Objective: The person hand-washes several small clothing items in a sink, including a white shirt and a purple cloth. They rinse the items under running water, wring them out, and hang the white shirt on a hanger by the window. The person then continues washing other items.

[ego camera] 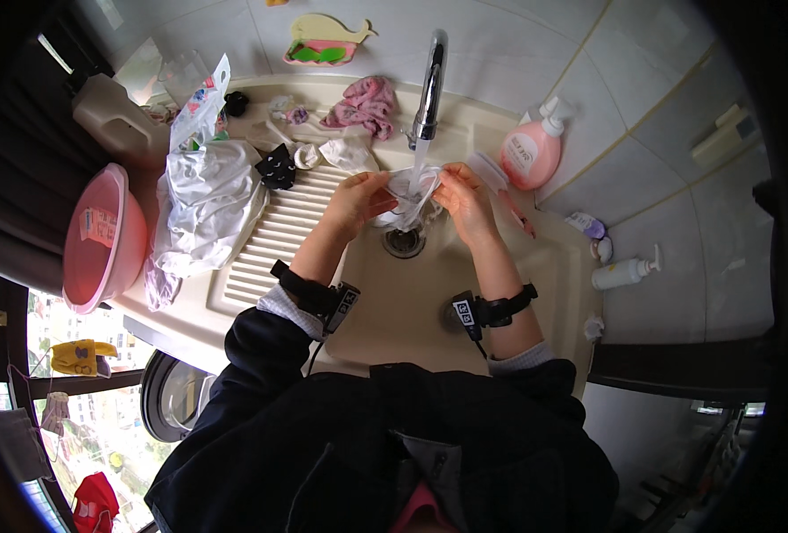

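My left hand (357,201) and my right hand (464,204) hold opposite sides of the rim of a small wet white cloth item (394,218), perhaps a sock. Its mouth is stretched apart below the chrome faucet (430,83). A stream of water (421,154) runs from the spout into it. Under the cloth lies the drain (403,243) of the beige laundry sink (394,313), partly covered. Just beyond my right hand, a brush (510,206) with a pink handle rests on the sink's edge.
Left of the basin, a ribbed washboard (281,233) borders heaped white clothing (211,200), a black patterned cloth (277,166) and a pink cloth (364,106). A pink basin (104,246) stands tilted at far left. Pump bottles, one pink (531,152) and one white (624,272), line the right side.
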Demonstrator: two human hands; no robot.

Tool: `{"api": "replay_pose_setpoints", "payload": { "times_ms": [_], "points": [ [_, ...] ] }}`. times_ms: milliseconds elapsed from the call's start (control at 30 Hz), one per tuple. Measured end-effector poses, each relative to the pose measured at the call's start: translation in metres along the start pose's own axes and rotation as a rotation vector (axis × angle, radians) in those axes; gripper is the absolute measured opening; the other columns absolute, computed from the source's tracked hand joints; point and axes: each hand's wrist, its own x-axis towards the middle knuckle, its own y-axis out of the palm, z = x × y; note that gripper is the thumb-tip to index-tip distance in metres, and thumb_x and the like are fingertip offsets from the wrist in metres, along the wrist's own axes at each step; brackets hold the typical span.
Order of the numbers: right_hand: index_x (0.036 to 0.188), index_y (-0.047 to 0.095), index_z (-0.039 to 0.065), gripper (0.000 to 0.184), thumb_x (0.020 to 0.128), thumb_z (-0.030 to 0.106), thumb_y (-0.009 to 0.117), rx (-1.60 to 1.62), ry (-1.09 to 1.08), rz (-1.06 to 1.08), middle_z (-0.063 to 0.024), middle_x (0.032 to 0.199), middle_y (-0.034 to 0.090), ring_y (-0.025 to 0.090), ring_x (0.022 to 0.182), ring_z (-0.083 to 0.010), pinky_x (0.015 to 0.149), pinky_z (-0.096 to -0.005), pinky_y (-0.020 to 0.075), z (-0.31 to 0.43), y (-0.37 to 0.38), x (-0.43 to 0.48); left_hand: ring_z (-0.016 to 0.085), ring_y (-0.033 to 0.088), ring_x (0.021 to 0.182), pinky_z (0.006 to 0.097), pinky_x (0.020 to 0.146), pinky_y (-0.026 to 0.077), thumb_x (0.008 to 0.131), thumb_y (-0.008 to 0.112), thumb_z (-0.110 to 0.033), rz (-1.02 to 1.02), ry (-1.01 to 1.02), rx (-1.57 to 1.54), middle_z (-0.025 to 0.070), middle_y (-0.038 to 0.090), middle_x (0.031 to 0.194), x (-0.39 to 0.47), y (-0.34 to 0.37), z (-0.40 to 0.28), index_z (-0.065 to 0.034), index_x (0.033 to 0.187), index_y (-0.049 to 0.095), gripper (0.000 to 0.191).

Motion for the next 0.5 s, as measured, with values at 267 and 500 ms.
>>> {"api": "replay_pose_setpoints", "payload": {
  "times_ms": [267,500],
  "points": [
    [0.089,0.055,0.000,0.026,0.078,0.023,0.061,-1.019,-0.250,0.084,-0.0008,0.080,0.054,0.050,0.068,-0.0117,0.063,-0.0242,0.0415,0.006,-0.004,0.003,0.016,0.055,0.079,0.0276,0.067,0.045,0.074,0.061,-0.010,0.230,0.067,-0.027,0.0047,0.058,0.083,-0.002,-0.001,-0.012,-0.0054,0.092,0.053,0.021],
    [0.083,0.055,0.005,0.013,0.080,0.017,0.051,-0.296,0.086,0.080,0.0016,0.075,0.053,0.049,0.073,-0.0075,0.072,-0.0207,0.0382,0.030,-0.008,0.000,0.013,0.055,0.072,0.0243,0.065,0.043,0.069,0.059,-0.010,0.035,0.419,1.268,0.0059,0.061,0.078,0.007,-0.021,0.002,0.0032,0.092,0.059,0.026]
  ]
}}
